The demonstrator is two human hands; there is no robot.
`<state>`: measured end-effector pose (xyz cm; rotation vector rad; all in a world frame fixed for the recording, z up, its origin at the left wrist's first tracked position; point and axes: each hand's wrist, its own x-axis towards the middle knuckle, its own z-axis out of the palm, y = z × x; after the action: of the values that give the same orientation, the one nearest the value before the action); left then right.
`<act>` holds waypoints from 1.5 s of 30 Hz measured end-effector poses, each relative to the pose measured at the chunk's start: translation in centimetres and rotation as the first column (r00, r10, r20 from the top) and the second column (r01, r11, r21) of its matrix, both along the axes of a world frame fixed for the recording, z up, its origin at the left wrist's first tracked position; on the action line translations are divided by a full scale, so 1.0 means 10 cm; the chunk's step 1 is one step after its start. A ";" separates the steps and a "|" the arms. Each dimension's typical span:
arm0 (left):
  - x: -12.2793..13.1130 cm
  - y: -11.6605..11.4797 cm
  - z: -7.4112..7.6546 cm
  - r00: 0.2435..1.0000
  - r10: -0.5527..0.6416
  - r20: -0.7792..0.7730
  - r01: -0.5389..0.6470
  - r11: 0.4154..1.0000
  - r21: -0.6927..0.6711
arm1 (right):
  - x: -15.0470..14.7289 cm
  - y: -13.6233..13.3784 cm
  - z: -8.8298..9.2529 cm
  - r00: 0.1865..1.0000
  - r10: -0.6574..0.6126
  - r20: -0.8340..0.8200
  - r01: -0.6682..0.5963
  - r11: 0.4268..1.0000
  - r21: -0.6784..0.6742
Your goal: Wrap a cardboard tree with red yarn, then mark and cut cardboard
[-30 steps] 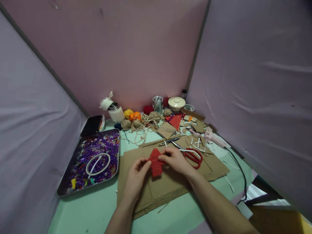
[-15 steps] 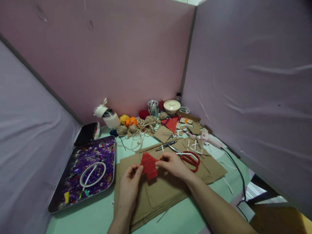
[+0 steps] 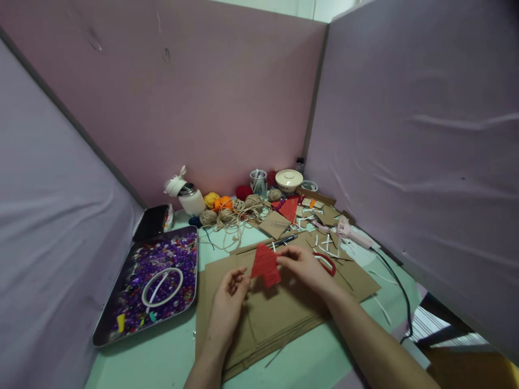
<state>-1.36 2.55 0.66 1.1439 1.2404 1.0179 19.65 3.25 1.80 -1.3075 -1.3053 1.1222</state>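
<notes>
A small red yarn-wrapped tree shape [image 3: 266, 266] is held above the stacked brown cardboard [image 3: 284, 319], its pointed end toward the back. My right hand [image 3: 302, 265] pinches its right corner between thumb and fingers. My left hand [image 3: 229, 294] is beside its left corner, fingers loosely curled and slightly apart, with nothing visible between them. Partly behind my right hand lie red-handled scissors [image 3: 330, 265] on the cardboard. A dark pen [image 3: 286, 240] lies just beyond the shape.
At left stands a tray of purple beads [image 3: 197, 270] with a white ring [image 3: 146, 294] on them. Yarn balls [image 3: 223, 203], a tilted white bottle [image 3: 192, 202], a lidded bowl [image 3: 288, 180] and a larger red triangle [image 3: 288, 208] line the back. A corded pink glue gun [image 3: 352, 232] lies right.
The red shape has moved right and up in view with my right hand and turned slightly. My left fingers have come away from its left edge. The view has shifted slightly.
</notes>
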 end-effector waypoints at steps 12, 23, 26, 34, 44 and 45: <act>-0.03 0.01 -0.01 0.999 -0.012 0.052 0.014 0.999 -0.035 | 1.70 0.99 0.27 0.723 -0.603 0.337 0.613 0.785 0.090; -0.02 0.02 -0.11 0.998 -0.065 0.016 0.066 0.997 -0.036 | 0.95 0.74 0.13 0.765 -0.525 0.372 0.448 0.850 0.278; -0.02 0.02 -0.12 0.999 -0.045 -0.010 0.045 0.999 -0.012 | 0.41 0.48 0.06 0.850 -0.376 0.369 0.286 0.917 0.277; -0.03 0.04 -0.11 0.996 -0.037 -0.080 0.039 0.999 0.028 | 0.36 0.22 -0.01 0.756 -0.312 0.575 0.158 0.940 0.301; -0.07 0.07 -0.16 0.969 -0.038 -0.243 0.074 0.987 0.139 | 0.61 -0.43 -0.02 0.501 -0.224 0.836 0.074 0.973 0.217; -0.07 0.07 -0.16 0.964 -0.036 -0.264 0.077 0.986 0.148 | 0.61 -0.46 -0.02 0.501 -0.211 0.839 0.071 0.977 0.203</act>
<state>-2.05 3.22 -0.94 1.4652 1.3424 0.9568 25.73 -1.37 1.64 -1.9272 -1.8842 0.1553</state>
